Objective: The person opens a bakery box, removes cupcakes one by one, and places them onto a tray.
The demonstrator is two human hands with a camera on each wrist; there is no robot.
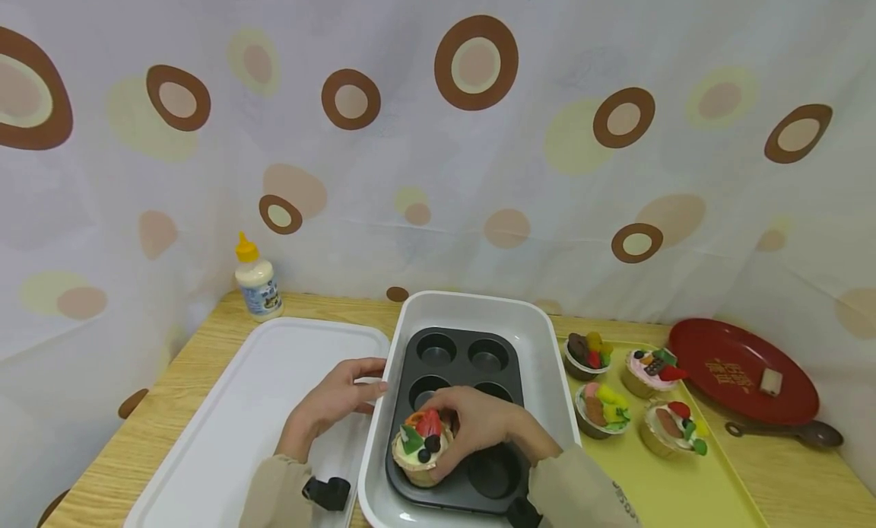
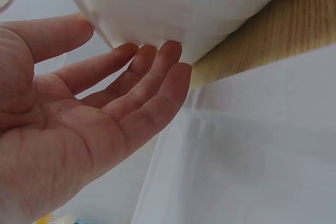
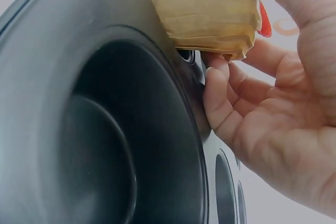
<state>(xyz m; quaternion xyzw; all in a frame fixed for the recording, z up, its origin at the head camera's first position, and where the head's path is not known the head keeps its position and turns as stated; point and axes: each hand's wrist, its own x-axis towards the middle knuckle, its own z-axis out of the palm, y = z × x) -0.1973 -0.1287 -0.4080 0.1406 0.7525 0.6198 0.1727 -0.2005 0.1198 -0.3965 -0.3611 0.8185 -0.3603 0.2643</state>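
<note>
My right hand (image 1: 479, 421) pinches a toy cupcake (image 1: 416, 467) by its tan wrapper, over the front left cup of the dark muffin tin (image 1: 465, 491). Red fruit, dark berries and a green leaf top it. The right wrist view shows the wrapper (image 3: 205, 9) between thumb and fingers, above the tin's surface. The tin lies inside a deep white tray (image 1: 569, 429). Against the outside of that tray's left wall, my left hand (image 1: 337, 397) rests with fingers loosely extended, the fingertips touching the wall (image 2: 173, 14) in the left wrist view.
On the left lies a flat white tray (image 1: 274, 406), with a yellow-capped bottle (image 1: 260, 288) behind it. To the right, a yellow tray (image 1: 657, 490) carries several toy cupcakes (image 1: 602, 410). Beyond are a red plate (image 1: 739, 361) with a small pale block and a dark spoon (image 1: 814, 434).
</note>
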